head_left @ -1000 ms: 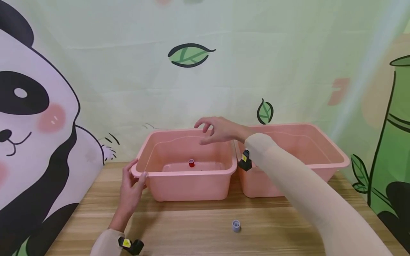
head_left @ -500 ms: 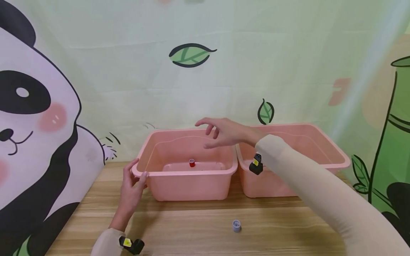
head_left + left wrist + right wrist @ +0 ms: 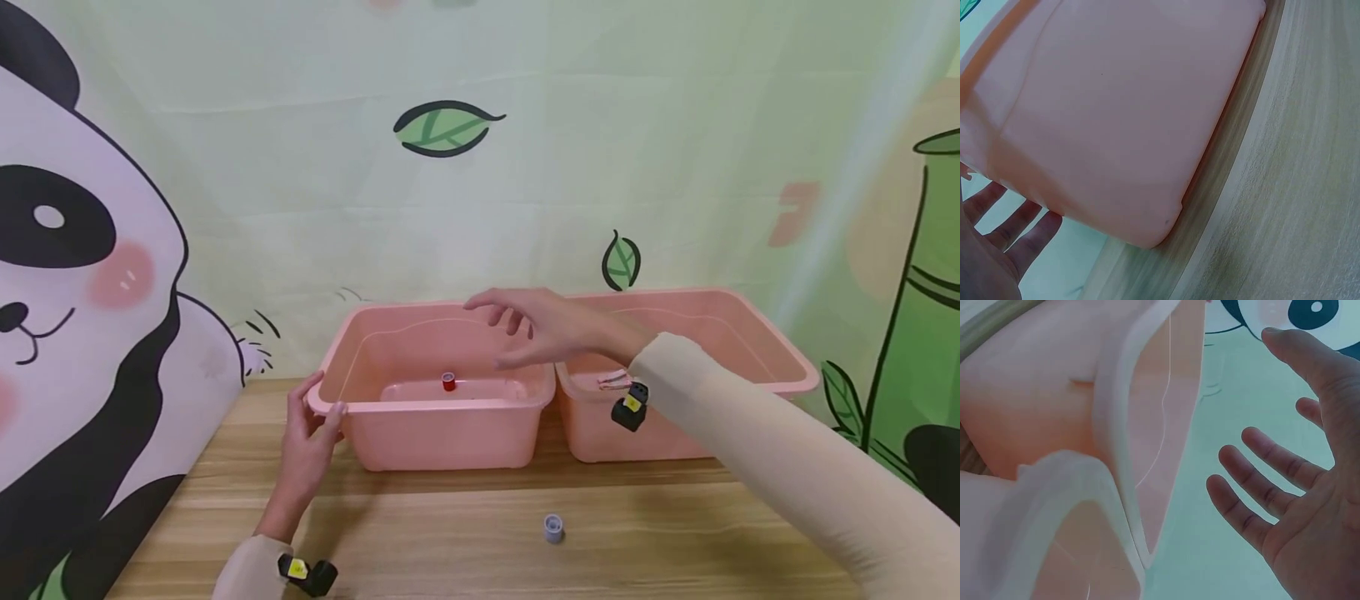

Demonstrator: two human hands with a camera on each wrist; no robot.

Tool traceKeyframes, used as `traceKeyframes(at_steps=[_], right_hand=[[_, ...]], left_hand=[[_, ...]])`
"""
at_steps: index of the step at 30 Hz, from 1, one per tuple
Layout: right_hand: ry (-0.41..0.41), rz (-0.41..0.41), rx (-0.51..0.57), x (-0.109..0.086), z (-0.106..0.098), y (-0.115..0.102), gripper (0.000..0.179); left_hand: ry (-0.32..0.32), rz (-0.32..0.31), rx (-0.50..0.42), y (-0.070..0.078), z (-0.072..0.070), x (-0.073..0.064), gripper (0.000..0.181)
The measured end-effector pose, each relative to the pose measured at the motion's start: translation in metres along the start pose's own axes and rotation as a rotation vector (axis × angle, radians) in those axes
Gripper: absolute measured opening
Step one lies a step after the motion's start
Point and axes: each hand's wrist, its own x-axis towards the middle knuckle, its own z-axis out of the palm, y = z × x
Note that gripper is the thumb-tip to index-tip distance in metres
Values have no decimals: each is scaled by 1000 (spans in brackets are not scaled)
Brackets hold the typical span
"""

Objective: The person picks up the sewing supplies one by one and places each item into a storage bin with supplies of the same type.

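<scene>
My left hand (image 3: 307, 450) grips the front left corner of a pink plastic bin (image 3: 442, 437), its thumb on the rim and its fingers along the outer side. On that bin's floor stands a small red cylinder (image 3: 448, 382) with a pale top. My right hand (image 3: 551, 325) hovers over the place where this bin meets a second pink bin (image 3: 750, 350). Its fingers are spread and slightly bent, with nothing between them, as the right wrist view also shows. A small grey-blue, hollow-topped cylinder (image 3: 552, 528) stands on the table before the bins.
Both bins stand side by side on a wood-grain table (image 3: 442, 533). Behind them hangs a pale green cloth (image 3: 300, 167) printed with a panda and leaves. Pinkish strips (image 3: 615, 381) show by the right wrist camera (image 3: 630, 407); their kind is unclear.
My right hand has moved to the right and a little lower, away from over the left bin's middle. My left hand, the bins and both cylinders have stayed in place.
</scene>
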Motion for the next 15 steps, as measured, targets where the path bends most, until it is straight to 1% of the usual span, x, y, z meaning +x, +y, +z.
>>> traceKeyframes(at_steps=[7, 15], right_hand=[[31, -39, 20, -20, 1, -9, 78], [53, -48, -30, -40, 6, -14, 76]], left_hand=[[2, 5, -4, 0, 0, 0, 65], [18, 8, -5, -1, 1, 0, 63]])
